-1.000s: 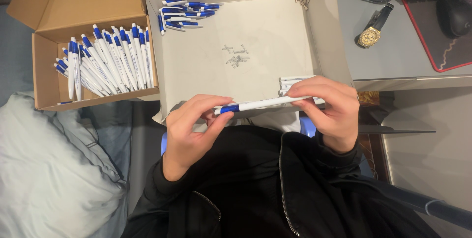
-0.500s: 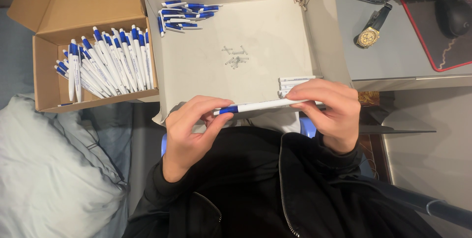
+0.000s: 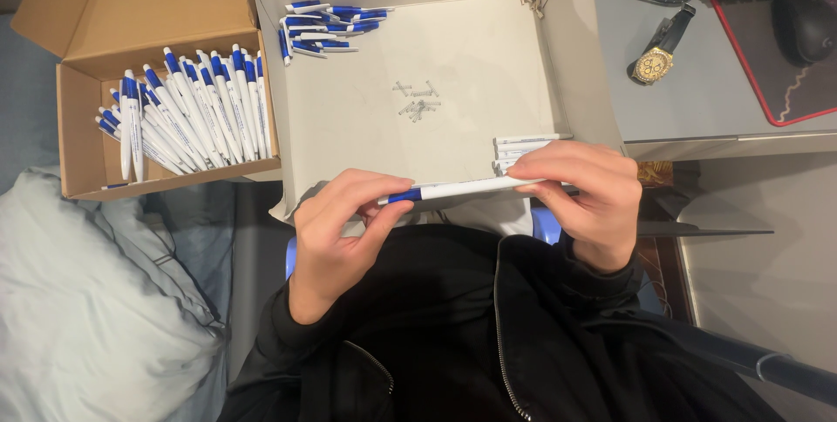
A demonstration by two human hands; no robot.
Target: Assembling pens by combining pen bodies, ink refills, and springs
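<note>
- Holding a white ballpoint pen (image 3: 462, 188) level between both hands, just above the near edge of the grey tray (image 3: 366, 117) and right over my lap.
- My left hand (image 3: 342, 228) pinches the blue tip end, thumb and fingertips closed on it.
- My right hand (image 3: 582, 197) wraps the other end, fingers curled over the white barrel so that end is hidden.
- The pen is slim and white along its length, with a short blue section by my left fingers; it lies almost horizontal, tilted slightly up toward the right.
- Inside the tray: a cluster of blue clip pieces (image 3: 327, 25) in the far left corner, a scatter of small metal springs (image 3: 418, 101) mid-floor, and a few white barrels (image 3: 523, 145) just beyond my right hand.
- Left of the tray, an open cardboard box (image 3: 83, 125) holds a heap of finished white-and-blue pens (image 3: 187, 112).
- A gold wristwatch (image 3: 656, 57) lies on the desk to the right, well apart.
</note>
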